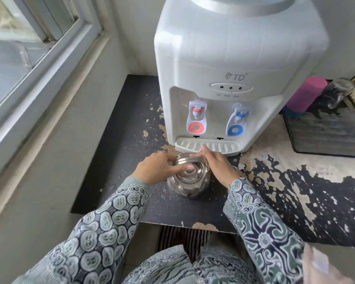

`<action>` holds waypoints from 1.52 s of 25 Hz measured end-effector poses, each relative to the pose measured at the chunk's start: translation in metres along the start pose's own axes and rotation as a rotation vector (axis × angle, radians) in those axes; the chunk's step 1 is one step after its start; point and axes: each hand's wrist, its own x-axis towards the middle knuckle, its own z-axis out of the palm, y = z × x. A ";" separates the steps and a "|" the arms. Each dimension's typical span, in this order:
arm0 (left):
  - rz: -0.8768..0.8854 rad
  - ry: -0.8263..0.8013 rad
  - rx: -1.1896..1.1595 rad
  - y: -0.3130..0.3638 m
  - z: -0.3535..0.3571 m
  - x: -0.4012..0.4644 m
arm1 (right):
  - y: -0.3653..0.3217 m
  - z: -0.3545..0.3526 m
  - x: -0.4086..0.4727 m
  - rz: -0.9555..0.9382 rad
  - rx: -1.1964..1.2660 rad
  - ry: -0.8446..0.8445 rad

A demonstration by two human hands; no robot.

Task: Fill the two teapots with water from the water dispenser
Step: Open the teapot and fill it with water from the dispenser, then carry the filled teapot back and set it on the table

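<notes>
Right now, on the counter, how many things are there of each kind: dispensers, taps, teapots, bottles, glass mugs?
Water dispenser: 1
Taps: 2, the red tap and the blue tap
Steel teapot: 1 in view, with the left hand and right hand on it
Pink bottle: 1
Glass mug: 1
Total: 6

The teapot [190, 178] under my fingers was polished, mirror-bright metal. The water dispenser [234, 64] was smooth white plastic, and the tabletop [119, 144] a matt black, flaking coating.
</notes>
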 end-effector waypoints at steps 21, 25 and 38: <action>0.412 0.110 -0.658 0.052 0.049 -0.009 | 0.038 -0.046 -0.081 -0.237 0.120 0.311; 0.597 -0.081 -0.636 0.135 0.074 -0.027 | 0.058 -0.098 -0.155 -0.230 0.157 0.514; 1.060 -0.641 -0.528 0.448 0.334 -0.195 | 0.195 -0.227 -0.558 0.038 0.084 1.202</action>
